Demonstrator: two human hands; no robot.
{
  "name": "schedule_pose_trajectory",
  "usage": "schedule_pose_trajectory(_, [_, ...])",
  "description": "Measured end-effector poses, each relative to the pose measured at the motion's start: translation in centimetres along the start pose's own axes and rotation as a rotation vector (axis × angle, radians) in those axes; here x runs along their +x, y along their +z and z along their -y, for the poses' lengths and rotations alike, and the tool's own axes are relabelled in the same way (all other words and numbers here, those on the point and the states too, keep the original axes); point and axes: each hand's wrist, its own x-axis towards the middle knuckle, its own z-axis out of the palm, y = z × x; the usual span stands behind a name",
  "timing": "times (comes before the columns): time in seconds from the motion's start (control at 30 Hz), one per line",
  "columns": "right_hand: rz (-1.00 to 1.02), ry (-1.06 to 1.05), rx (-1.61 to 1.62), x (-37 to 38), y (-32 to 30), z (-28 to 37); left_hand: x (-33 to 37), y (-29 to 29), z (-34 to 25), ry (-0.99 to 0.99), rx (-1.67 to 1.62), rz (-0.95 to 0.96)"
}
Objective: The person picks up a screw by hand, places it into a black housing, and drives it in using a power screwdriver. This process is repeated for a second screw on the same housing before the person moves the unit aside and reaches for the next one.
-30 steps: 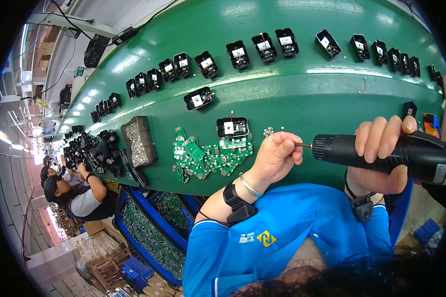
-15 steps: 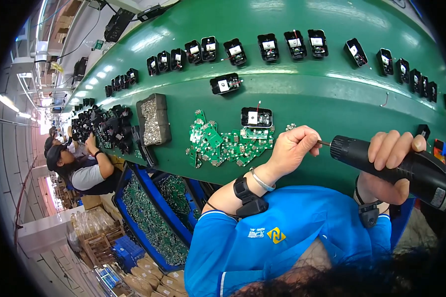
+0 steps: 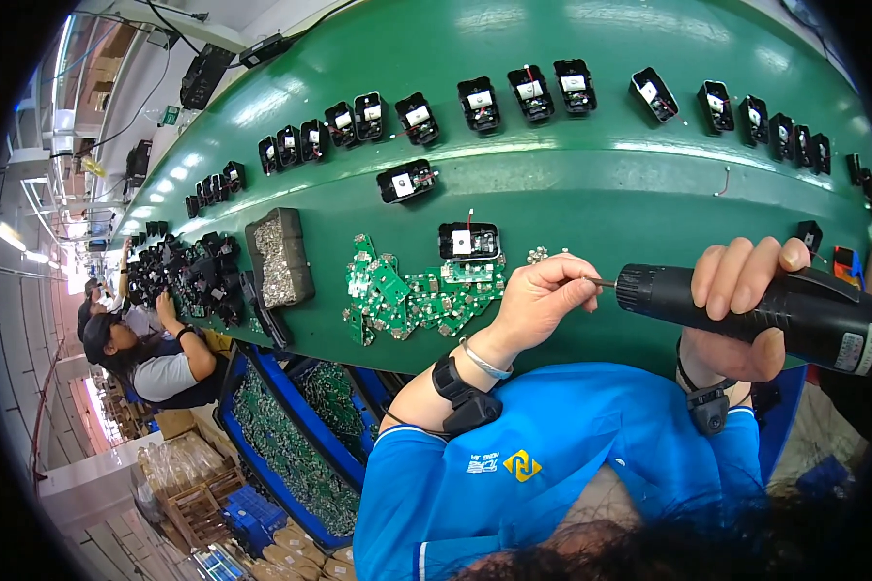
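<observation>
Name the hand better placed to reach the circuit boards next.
Probably the left hand: it is nearer the circuit boards. The right hand grips the screwdriver, while the left only pinches at its tip.

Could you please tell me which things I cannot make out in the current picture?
Head view, bit: its tip is hidden by the fingers of the left hand.
Head view, black driver: part of its grip is covered by the right hand.
Head view, metal parts in the dark tray: too small to tell their exact shape.
Head view, green boards: they overlap, so cannot be counted.
</observation>
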Motion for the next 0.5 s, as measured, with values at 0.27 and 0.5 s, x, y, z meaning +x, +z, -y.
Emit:
schedule_pose_trajectory(0.27, [-0.051, -0.027, 0.038, 0.1, -0.8, 0.1, 0.1, 0.1, -1.0, -0.002, 0.134, 0.036])
schedule_pose_trajectory(0.5, [-0.072, -0.09, 0.031, 0.1, -2.4, 0.1, -3.0, -4.3, -2.3, 0.323, 1.513, -0.682])
